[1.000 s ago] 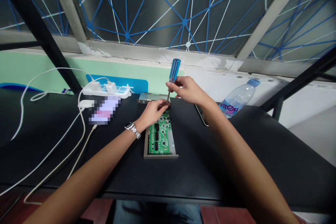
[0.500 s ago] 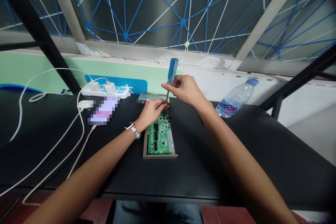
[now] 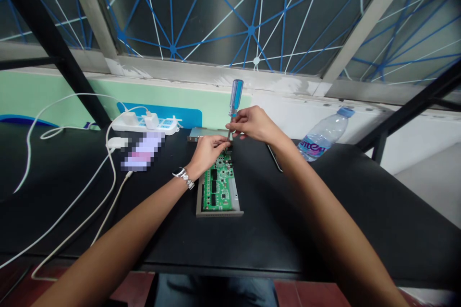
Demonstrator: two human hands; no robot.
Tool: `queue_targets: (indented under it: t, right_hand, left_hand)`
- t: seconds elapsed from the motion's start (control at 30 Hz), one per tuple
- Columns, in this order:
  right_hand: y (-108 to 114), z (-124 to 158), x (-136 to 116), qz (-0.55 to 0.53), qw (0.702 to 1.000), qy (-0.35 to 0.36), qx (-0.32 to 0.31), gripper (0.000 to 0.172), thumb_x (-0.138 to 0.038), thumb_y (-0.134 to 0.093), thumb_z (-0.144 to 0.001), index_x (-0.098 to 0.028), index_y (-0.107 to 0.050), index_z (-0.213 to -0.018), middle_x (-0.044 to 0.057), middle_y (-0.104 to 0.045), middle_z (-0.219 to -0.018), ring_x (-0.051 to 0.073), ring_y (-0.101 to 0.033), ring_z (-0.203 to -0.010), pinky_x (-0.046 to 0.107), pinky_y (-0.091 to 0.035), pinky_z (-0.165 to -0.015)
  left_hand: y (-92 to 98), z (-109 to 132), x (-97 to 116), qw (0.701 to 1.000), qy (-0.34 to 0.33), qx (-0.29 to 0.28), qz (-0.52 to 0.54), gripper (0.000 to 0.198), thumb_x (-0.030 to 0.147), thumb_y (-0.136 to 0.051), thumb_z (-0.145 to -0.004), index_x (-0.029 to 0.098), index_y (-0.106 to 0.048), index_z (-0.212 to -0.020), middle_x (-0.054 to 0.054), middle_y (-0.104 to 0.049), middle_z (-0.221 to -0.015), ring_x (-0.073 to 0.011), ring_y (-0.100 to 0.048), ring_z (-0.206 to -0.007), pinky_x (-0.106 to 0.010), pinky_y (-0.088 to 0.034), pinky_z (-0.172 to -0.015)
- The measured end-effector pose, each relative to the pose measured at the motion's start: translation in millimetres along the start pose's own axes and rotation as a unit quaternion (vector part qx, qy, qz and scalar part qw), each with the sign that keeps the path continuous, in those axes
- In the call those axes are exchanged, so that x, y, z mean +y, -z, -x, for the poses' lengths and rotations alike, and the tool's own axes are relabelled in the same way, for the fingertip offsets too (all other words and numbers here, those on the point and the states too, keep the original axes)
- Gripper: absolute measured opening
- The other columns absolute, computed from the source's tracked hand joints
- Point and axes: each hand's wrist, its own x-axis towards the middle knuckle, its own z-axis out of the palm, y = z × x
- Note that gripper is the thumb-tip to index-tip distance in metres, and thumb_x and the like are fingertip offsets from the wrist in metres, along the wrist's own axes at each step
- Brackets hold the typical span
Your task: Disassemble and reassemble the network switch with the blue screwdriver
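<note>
A screwdriver (image 3: 236,97) with a blue and clear handle stands nearly upright over the far end of a green circuit board (image 3: 224,183). My right hand (image 3: 251,123) pinches its metal shaft just under the handle. Lower down, the fingers of my left hand (image 3: 209,151) are closed around the shaft near the tip. The tip itself is hidden by those fingers. The board lies in a shallow grey metal tray (image 3: 219,214) on the black table. Behind my left hand rests a flat grey metal cover (image 3: 207,133).
A water bottle (image 3: 324,136) leans at the right by the wall. On the left are a white power strip (image 3: 144,123), a blurred-out phone (image 3: 143,152) and several white cables. Part of a thin, pale-edged object (image 3: 275,159) shows beside my right forearm. The black table (image 3: 162,244) extends around the tray.
My right hand has slid down from the screwdriver's handle to its shaft. The pale-edged object beside my right forearm has come into sight. My left hand and the board have hardly moved.
</note>
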Motion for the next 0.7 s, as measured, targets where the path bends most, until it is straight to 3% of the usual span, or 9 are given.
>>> queue_targets:
  t: [0.23, 0.43, 0.7]
  right_hand:
    - [1.6, -0.6, -0.5, -0.058, 0.997, -0.026, -0.033, 0.014, -0.028, -0.074, -0.073, -0.015, -0.068, -0.073, 0.006, -0.072, -0.069, 0.021, -0.073, -0.061, 0.028, -0.057, -0.052]
    - [4.7, 2.2, -2.9, -0.069, 0.996, -0.037, -0.043, 0.01, -0.024, -0.075, -0.074, -0.015, -0.07, -0.076, 0.007, -0.073, -0.07, 0.019, -0.072, -0.057, 0.027, -0.055, -0.049]
    - [5.7, 3.2, -2.2, -0.099, 0.991, -0.037, -0.081, 0.006, -0.02, -0.071, -0.079, -0.016, -0.07, -0.084, 0.008, -0.076, -0.09, 0.016, -0.072, -0.056, 0.026, -0.053, -0.05]
  left_hand:
    - [0.5, -2.2, -3.9, 1.0, -0.002, 0.008, -0.008, 0.017, 0.033, -0.071, -0.083, 0.016, -0.074, -0.084, -0.006, -0.078, -0.082, -0.0223, -0.074, -0.078, -0.032, -0.058, -0.071]
    - [2.7, -6.7, -7.8, 1.0, -0.004, -0.014, -0.018, 0.018, 0.033, -0.071, -0.084, 0.016, -0.073, -0.086, -0.007, -0.077, -0.085, -0.0221, -0.073, -0.081, -0.033, -0.058, -0.077]
    - [2.1, -10.7, -7.6, 0.998, -0.007, -0.054, 0.013, 0.019, 0.032, -0.069, -0.086, 0.014, -0.072, -0.09, -0.009, -0.078, -0.092, -0.0246, -0.075, -0.089, -0.035, -0.059, -0.082]
